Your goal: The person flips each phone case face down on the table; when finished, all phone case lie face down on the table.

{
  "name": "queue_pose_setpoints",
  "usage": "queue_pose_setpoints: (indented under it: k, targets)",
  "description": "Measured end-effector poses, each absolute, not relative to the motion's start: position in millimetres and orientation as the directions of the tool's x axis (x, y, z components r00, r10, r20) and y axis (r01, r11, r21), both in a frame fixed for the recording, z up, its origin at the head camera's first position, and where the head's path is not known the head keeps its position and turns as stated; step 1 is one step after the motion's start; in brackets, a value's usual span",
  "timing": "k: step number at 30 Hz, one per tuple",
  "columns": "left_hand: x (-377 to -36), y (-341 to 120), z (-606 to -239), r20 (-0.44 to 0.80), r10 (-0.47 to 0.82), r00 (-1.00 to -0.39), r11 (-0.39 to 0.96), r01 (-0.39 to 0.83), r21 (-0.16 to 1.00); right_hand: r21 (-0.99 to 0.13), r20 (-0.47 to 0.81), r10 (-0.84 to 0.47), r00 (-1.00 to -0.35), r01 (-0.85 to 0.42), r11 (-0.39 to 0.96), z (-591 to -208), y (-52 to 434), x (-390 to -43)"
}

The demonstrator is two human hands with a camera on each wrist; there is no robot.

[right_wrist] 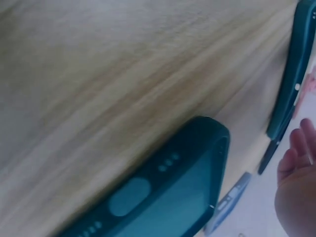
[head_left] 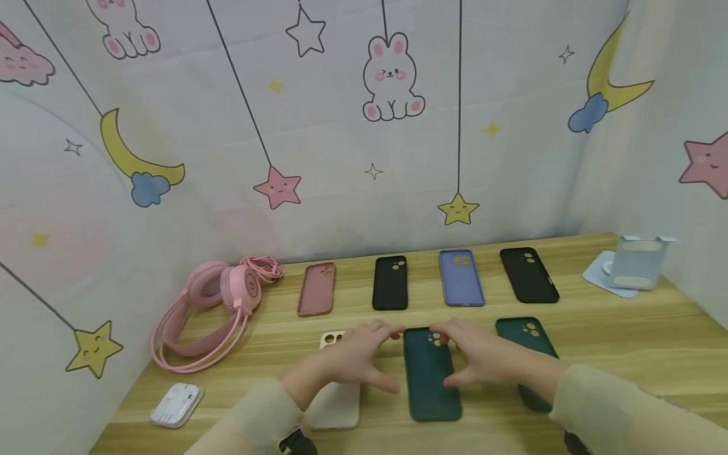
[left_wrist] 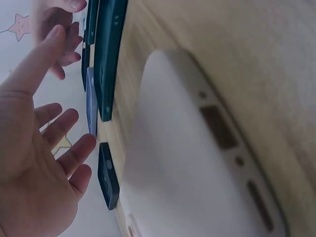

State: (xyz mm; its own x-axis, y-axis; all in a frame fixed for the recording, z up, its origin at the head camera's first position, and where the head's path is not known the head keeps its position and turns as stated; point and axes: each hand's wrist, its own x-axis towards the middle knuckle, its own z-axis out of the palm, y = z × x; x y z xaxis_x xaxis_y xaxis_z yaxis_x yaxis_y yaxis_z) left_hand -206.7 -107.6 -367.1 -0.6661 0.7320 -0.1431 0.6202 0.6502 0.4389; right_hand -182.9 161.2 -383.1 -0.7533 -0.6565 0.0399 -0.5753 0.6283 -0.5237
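Dark green phone case point(head_left: 430, 374): flat on table point(head_left: 614, 335), long axis pointing away from the person; left hand point(head_left: 358, 357) and right hand point(head_left: 483, 357) flank it equally, fingers spread, gripping nothing.

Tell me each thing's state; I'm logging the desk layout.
Left hand: open, beside middle green case.
Right hand: open, at the same case.
Middle green case: flat, back up.
White case: flat, partly under left arm.
Headphones: lying down, cable coiled.
Stand: upright, empty.

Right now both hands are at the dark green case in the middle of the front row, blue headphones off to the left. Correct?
Not quite: the headphones are pink, as the head view shows. Both hands, left hand and right hand, are at the middle dark green case.
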Motion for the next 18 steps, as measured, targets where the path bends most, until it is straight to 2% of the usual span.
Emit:
queue_pose_setpoints:
  k: [10,18]
  targets:
    - [-195.2,-93.5,-376.9,-0.126,0.721,-0.682,0.677,0.654,0.337,-0.486,0.022,-0.675,-0.737,-0.598,0.637,-394.1,163.9,-182.0]
    - [-190.6,-88.8,-380.4,-0.154,0.71,-0.687,0.696,0.654,0.295,-0.474,-0.015,-0.658,-0.753,-0.574,0.668,-395.5,168.4,-179.8]
